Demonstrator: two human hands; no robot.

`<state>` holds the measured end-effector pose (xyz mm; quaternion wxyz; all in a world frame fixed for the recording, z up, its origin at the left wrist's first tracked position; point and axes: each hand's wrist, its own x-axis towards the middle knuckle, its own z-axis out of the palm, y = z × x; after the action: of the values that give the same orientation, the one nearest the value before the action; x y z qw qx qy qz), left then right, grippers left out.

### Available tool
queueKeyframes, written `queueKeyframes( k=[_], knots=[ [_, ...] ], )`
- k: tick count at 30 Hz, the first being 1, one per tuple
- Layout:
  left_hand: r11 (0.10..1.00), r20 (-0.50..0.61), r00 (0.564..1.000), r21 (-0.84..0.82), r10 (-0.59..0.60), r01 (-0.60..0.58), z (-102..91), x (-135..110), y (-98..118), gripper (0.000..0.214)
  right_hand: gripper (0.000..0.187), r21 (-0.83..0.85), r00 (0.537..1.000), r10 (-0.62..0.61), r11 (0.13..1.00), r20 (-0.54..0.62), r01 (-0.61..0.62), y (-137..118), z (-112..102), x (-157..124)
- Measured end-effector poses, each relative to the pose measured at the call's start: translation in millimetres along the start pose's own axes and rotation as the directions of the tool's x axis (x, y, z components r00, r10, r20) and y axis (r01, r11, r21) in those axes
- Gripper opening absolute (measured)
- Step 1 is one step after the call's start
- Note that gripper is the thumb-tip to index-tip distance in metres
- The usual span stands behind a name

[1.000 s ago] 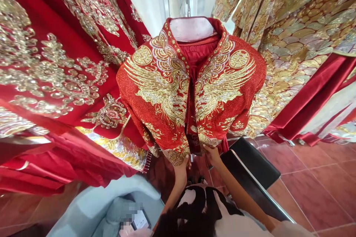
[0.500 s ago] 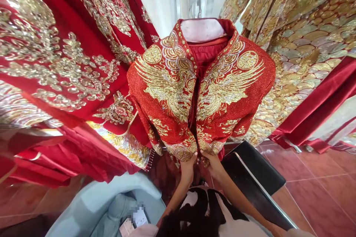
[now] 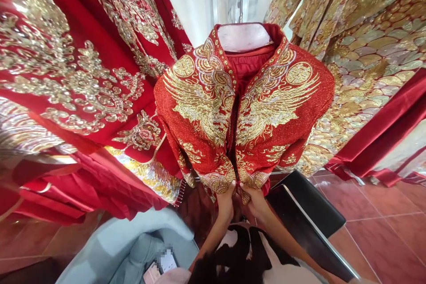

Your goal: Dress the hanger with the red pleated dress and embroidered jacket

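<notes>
A red jacket [image 3: 213,111] thick with gold embroidery hangs on a pink mannequin torso [image 3: 244,37] straight in front of me. My left hand [image 3: 225,199] pinches the bottom hem of the jacket's left front panel. My right hand [image 3: 253,199] pinches the hem of the right front panel. The two hands are close together at the centre opening, and the two panel edges meet there. The fingertips are partly tucked under the cloth.
Red and gold embroidered garments [image 3: 76,88] hang at the left, gold scale-patterned ones [image 3: 362,53] at the right. A black chair [image 3: 309,213] stands at the lower right on red floor tiles [image 3: 392,235]. A pale blue seat [image 3: 113,248] is at the lower left.
My hands have come together at the jacket's centre, closing the gap between the two front panels at the hem. The view has shifted slightly left.
</notes>
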<state>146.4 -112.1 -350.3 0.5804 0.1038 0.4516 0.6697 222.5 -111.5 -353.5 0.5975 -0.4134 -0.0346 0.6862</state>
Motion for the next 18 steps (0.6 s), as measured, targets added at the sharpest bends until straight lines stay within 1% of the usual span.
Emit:
queueKeyframes(
  k=[6,10,13,18],
  knots=[
    [1.0,-0.001,1.0,0.018,-0.001,0.001,-2.8,1.6,-1.2,0.062,0.038,-0.049,0.996,-0.074,0.996,0.043,0.076,-0.9,0.6,-1.7],
    [1.0,-0.022,1.0,0.016,0.001,0.0,-6.0,3.6,-5.2,0.064,0.039,-0.073,0.996,-0.088,0.993,0.024,0.089,-1.0,1.8,-2.8],
    [1.0,-0.017,1.0,0.012,0.0,0.001,-9.2,6.3,-9.5,0.067,0.038,-0.103,0.994,-0.11,0.988,0.021,0.112,-1.6,2.3,-3.5],
    [0.998,-0.005,0.999,0.053,0.037,-0.037,-16.2,11.5,-15.8,0.065,0.036,-0.182,0.987,-0.159,0.97,0.016,0.159,-4.0,2.0,-4.3]
  ],
)
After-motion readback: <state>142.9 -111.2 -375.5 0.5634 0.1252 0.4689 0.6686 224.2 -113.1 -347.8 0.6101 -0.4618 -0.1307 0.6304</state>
